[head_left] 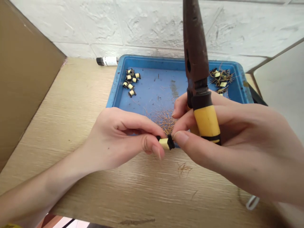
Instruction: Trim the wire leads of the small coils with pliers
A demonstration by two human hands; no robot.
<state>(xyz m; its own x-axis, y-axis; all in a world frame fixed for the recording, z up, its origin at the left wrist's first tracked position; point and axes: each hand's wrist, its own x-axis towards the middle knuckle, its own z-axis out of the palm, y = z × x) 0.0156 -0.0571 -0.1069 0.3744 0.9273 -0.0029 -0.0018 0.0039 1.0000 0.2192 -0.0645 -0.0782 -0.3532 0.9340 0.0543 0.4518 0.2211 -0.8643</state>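
The left hand (121, 141) pinches a yellow-and-black spool-shaped bobbin (164, 143), the right hand (234, 134) clasps yellow-handled metal pliers (199, 65), and seemingly trimmed bobbins (132, 92) lie beyond the left, wire-tufted bobbins (223, 84) remaining beyond the right.

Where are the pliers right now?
Head view, right of centre: the pliers are in the right hand, jaws up, partly hiding the blue tray.

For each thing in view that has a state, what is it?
Left hand: pinching a coil
Right hand: holding pliers
Pliers: upright
Coil: held
Tray: partly filled
Left-side coils: grouped, no long wires showing
Right-side coils: heaped, long wires sticking out
Wire scraps: loose, scattered
Tube: lying down, capped
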